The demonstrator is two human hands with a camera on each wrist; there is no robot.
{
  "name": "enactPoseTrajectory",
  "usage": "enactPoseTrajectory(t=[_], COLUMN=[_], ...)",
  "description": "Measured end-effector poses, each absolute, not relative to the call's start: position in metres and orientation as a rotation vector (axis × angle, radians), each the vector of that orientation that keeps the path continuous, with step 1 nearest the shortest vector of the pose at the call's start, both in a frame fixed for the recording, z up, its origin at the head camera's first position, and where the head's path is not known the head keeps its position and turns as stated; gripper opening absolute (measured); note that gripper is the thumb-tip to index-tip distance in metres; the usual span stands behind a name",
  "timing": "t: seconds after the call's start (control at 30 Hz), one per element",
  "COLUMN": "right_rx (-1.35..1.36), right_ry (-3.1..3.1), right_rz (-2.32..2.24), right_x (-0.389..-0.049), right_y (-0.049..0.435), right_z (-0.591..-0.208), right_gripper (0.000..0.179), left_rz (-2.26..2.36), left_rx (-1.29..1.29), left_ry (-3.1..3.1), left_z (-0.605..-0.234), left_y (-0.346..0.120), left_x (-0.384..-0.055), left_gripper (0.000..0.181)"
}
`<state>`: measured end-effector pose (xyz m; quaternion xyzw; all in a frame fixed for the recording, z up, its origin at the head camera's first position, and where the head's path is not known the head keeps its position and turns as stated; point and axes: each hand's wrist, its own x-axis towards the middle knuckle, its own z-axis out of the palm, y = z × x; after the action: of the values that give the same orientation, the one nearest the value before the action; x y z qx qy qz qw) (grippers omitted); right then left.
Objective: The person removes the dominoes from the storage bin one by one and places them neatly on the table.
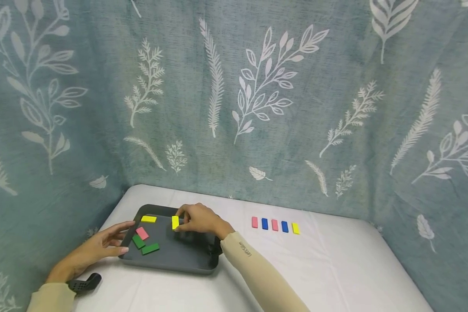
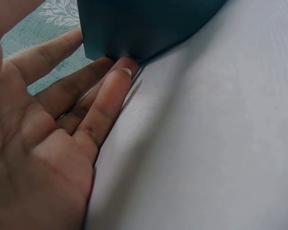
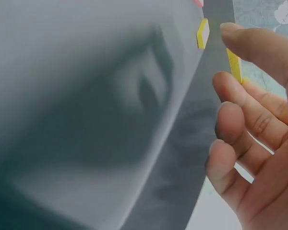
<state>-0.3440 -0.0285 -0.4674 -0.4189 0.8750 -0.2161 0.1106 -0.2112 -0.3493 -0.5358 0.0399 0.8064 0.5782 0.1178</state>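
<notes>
Over the back part of a dark grey tray [image 1: 179, 255], my right hand [image 1: 200, 219] pinches a yellow block [image 1: 175, 222] between thumb and fingers. The right wrist view shows this held yellow block [image 3: 234, 65] partly hidden behind the thumb. My left hand [image 1: 97, 247] touches the tray's left side with loosely extended fingers. In the left wrist view its fingertips [image 2: 120, 79] meet the tray's outer wall [image 2: 134, 28] low down. Inside the tray lie another yellow block [image 1: 148, 219], a pink block [image 1: 142, 233] and two green blocks [image 1: 138, 241].
Right of the tray, a spaced row of blocks stretches along the white-covered table [image 1: 296, 268]: a pink one [image 1: 255, 222], a blue one [image 1: 265, 224], then pink, blue and a yellow one [image 1: 295, 228]. A leaf-patterned curtain [image 1: 226, 108] borders the table at the back and sides.
</notes>
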Motion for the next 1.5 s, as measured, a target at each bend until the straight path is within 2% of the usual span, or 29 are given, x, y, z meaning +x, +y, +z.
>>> enactPoseTrajectory(t=[0.6, 1.5], right_rx=[-1.187, -1.002], right_ry=[2.671, 2.750], right_rz=[-0.712, -0.885], right_x=[-0.342, -0.342], right_y=[0.031, 0.145], right_z=[-0.459, -0.488], right_gripper=[0.047, 0.041], left_rz=[1.678, 1.687], left_rx=[0.130, 0.127], left_ry=[2.353, 2.349], left_z=[-0.536, -0.536], left_y=[-0.351, -0.347], left_x=[-0.209, -0.210], left_gripper=[0.083, 0.082])
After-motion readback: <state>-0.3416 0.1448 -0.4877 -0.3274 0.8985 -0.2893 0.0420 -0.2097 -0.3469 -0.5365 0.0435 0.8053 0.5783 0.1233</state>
